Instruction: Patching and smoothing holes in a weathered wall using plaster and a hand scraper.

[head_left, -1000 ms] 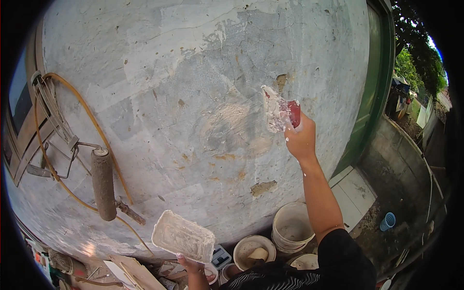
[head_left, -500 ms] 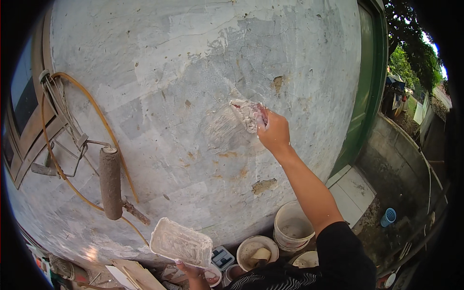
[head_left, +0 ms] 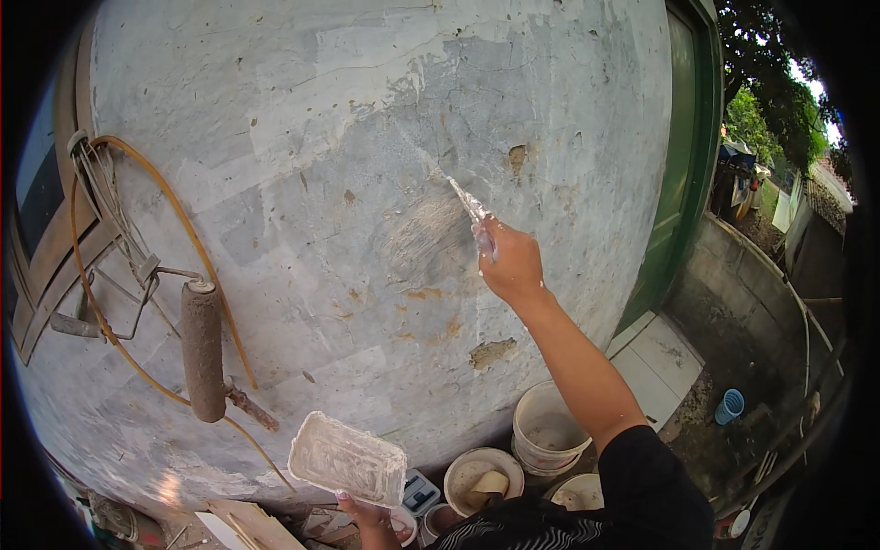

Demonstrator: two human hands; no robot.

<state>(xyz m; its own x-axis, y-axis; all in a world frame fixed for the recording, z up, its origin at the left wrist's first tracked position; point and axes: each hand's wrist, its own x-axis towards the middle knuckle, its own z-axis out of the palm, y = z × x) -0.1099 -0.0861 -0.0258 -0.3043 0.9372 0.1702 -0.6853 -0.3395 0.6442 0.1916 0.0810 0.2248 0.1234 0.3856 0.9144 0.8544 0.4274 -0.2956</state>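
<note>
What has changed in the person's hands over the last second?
The right hand moved left along the wall, toward the rough patch. Its scraper has turned from showing its broad, paste-covered face to nearly edge-on. Nothing was taken hold of or let go. The left hand still holds the tray; the roller still hangs at left.

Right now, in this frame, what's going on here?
A person's right hand grips a paste-smeared putty knife, turned nearly edge-on at the upper right of a rough patch on a worn wall; whether the blade touches is hard to tell. The left hand holds a shallow rectangular tray, coated with pale paste, low in front of the wall. A paint roller hangs at the left.
</note>
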